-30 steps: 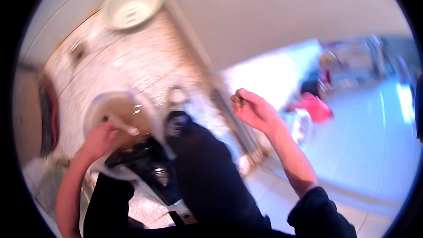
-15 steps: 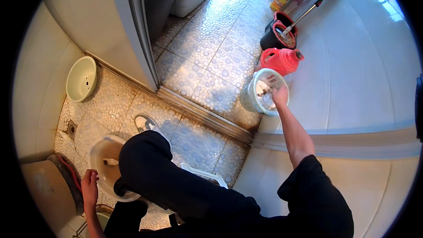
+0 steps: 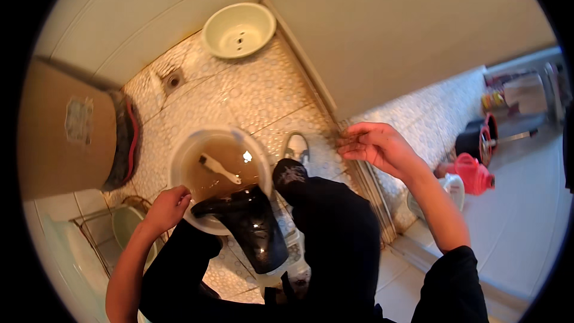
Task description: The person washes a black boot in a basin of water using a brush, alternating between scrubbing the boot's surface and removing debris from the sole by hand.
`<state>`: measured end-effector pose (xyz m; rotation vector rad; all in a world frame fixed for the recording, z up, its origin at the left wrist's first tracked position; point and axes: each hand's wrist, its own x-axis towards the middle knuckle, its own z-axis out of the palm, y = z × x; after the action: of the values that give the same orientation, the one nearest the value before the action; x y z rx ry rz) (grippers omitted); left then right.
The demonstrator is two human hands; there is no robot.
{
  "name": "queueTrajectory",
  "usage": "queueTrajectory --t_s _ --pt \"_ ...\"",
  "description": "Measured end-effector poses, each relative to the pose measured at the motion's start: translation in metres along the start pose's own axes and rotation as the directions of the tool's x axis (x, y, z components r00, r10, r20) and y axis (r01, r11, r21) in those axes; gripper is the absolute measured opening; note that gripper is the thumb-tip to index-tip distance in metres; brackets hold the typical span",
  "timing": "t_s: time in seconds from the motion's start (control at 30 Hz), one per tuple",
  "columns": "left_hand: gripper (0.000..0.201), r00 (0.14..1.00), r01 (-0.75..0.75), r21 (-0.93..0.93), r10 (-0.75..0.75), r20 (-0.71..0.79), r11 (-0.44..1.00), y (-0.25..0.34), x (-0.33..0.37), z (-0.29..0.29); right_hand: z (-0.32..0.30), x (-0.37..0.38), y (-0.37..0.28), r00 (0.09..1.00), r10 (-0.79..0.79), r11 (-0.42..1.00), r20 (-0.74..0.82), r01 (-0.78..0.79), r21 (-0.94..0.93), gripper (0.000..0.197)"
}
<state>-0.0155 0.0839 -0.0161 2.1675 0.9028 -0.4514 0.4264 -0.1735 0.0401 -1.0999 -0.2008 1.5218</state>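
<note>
A round white tub (image 3: 179,146) of brownish water stands on the floor before me. In the water lies a pale-handled scrub brush (image 3: 222,168). A wet black rubber boot (image 3: 260,233) rests over the tub's near rim, its toe toward my left hand. My left hand (image 3: 169,209) is beside the tub's left rim, close to the boot's toe, with its fingers curled and nothing visible in them. Out to the right, my right hand (image 3: 376,146) hangs in the air above the door track, fingers stretched and apart, holding nothing.
A pale green basin (image 3: 239,31) leans at the back wall near a floor drain (image 3: 173,80). A brown container (image 3: 72,131) stands at left. Past the door track (image 3: 373,197) are a white wastebasket (image 3: 454,191), a red thermos jug (image 3: 469,174) and a black mop bucket (image 3: 470,142).
My view has swung left toward the tub. My right hand has come back from the wastebasket to over the door track and opened. The boot and brush now show fully.
</note>
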Motion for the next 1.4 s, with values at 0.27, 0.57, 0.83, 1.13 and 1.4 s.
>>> queueTrajectory --t_s 0.27,0.57,0.83,1.13,1.4 --pt "0.02 0.999 -0.041 -0.16 0.039 -0.015 0.986 -0.104 0.067 0.079 0.108 0.234 0.119 0.908 0.402 0.697 0.116 -0.221 -0.682 0.016" --pt "0.02 0.964 0.228 -0.254 -0.181 0.195 0.94 -0.182 0.147 0.181 0.103 0.353 0.329 0.977 0.155 0.079 0.144 0.133 -0.988 0.019" --pt "0.027 0.97 0.242 -0.308 -0.226 0.089 0.92 -0.186 0.154 0.167 0.127 0.357 0.332 0.928 0.283 -0.097 0.242 0.278 -0.956 0.025" --pt "0.05 0.837 0.531 -0.614 -0.25 0.486 0.584 -0.175 0.131 0.156 0.105 0.328 0.341 0.958 0.079 0.163 0.275 0.26 -0.952 0.041" --pt "0.058 0.725 0.406 -0.331 -0.08 0.685 0.852 -0.166 0.141 0.161 0.087 0.298 0.281 0.853 0.498 0.291 0.159 0.008 -0.957 0.035"
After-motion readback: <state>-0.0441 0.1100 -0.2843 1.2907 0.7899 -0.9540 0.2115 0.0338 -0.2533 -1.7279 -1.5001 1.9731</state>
